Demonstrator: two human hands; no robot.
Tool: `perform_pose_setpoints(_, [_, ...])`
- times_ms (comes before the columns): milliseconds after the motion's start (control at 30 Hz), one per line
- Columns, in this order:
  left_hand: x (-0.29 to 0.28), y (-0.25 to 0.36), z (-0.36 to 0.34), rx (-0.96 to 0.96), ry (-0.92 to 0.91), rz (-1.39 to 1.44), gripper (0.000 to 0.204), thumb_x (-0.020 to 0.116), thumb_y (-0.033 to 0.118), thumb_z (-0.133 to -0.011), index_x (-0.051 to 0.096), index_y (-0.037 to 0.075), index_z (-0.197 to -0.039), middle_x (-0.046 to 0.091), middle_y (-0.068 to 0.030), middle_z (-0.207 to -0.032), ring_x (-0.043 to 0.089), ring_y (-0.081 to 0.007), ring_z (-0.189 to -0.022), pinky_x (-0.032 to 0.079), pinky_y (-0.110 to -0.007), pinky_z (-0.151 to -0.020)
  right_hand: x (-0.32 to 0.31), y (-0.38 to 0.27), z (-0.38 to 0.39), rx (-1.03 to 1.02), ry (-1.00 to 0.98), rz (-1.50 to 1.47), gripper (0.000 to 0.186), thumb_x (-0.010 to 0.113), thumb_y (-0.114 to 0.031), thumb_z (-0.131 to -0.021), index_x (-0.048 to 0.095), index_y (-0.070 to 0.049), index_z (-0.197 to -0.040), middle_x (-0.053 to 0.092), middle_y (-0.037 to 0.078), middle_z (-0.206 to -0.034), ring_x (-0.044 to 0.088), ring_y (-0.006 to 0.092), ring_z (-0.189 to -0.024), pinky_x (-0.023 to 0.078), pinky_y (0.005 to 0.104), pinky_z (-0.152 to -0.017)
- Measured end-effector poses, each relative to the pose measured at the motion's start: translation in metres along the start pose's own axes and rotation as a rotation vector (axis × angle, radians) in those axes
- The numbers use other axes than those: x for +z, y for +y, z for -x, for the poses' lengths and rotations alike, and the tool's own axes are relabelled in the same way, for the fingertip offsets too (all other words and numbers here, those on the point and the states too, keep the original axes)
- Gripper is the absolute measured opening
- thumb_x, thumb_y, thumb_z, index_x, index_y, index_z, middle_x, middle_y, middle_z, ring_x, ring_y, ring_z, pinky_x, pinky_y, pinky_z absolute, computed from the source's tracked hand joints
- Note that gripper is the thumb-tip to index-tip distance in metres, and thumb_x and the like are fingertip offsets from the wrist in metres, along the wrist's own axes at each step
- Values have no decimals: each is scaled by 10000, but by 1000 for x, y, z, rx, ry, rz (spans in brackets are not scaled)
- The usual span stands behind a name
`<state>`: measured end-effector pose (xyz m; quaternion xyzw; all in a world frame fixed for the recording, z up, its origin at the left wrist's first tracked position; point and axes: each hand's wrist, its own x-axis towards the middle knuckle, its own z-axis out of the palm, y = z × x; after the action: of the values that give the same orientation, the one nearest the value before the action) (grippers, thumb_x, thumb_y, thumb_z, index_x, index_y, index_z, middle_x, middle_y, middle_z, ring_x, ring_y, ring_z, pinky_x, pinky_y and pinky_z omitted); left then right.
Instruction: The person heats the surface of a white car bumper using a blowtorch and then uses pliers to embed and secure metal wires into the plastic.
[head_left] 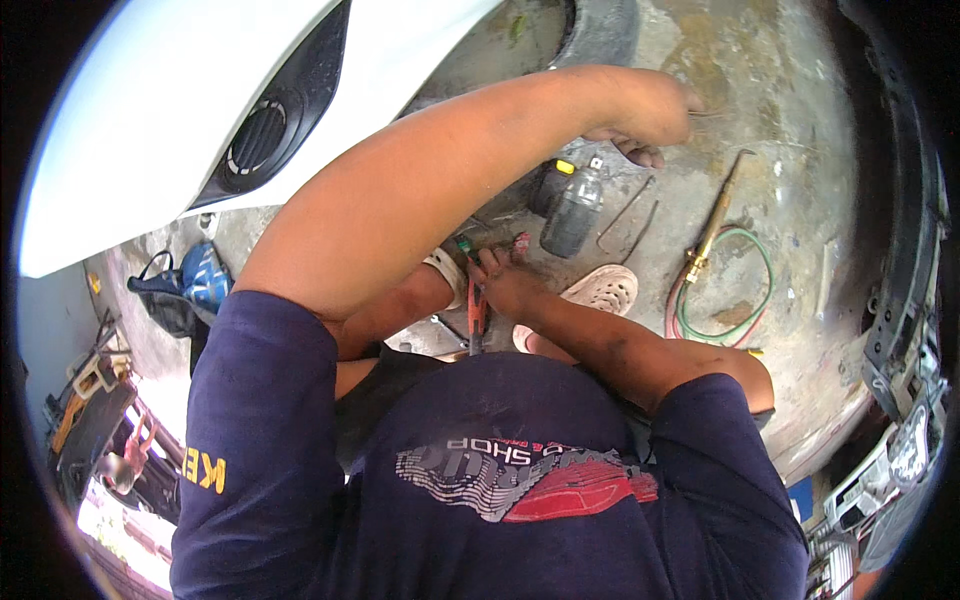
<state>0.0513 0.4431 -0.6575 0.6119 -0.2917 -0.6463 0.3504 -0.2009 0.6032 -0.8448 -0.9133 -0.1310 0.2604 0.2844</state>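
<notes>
My left arm reaches across to the far right, and my left hand (655, 110) hangs above the concrete floor with its fingers curled. Thin wire-like ends stick out beside it; what it grips I cannot make out. Close to my body, between my feet, my right hand (505, 285) is closed at the upper end of a red-orange tool (477, 318) with a long handle. A small green part (465, 245) shows just beyond those fingers. Between the hands stands a dark translucent bottle (573, 220), beside a black container (548, 185) with a yellow piece on top.
A white car bumper (400, 60) with a black fog-light recess (265, 135) fills the upper left. On the floor lie thin bent rods (627, 208), a brass torch (715, 215) with green and red hoses (768, 290), and a wrench (450, 330). A blue bag (205, 278) sits left.
</notes>
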Motion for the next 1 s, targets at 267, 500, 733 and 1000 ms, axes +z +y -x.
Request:
perform_pose_setpoints(267, [-19, -15, -17, -133, -115, -249, 511, 645, 273, -1058, 591, 52, -1516, 769, -201, -1145, 765, -249, -925, 605, -392, -777, 20, 33, 0, -116, -95, 25, 539, 544, -291, -1057, 507, -176, -1581, 510, 208, -1556, 510, 464, -1420, 462, 582, -1159])
perform_pose_setpoints(500, [-19, -12, -10, 49, 19, -692, 518, 700, 291, -1017, 644, 26, -1458, 774, -226, -1160, 790, -251, -959, 609, -451, -876, 38, 43, 7, 158, 1, -320, 444, 467, -392, -1104, 637, -145, -1431, 643, 194, -1406, 555, 472, -1369, 462, 577, -1150])
perform_pose_setpoints(733, [-14, -9, -25, -49, 41, -556, 384, 685, 223, -992, 735, 6, -1305, 761, -272, -1145, 745, -398, -1084, 572, -477, -969, 39, 55, 9, 129, -189, -230, 392, 589, -379, -1059, 712, -152, -1354, 732, 116, -1335, 667, 359, -1256, 538, 512, -1039])
perform_pose_setpoints(1000, [-15, -14, 16, 277, 289, -663, 300, 657, 115, -969, 739, 35, -1246, 758, -270, -1133, 732, -440, -1055, 572, -505, -962, 7, 45, 20, 80, -624, -499, 400, 677, -344, -1029, 716, -165, -1384, 754, 63, -1360, 718, 280, -1207, 558, 441, -1017])
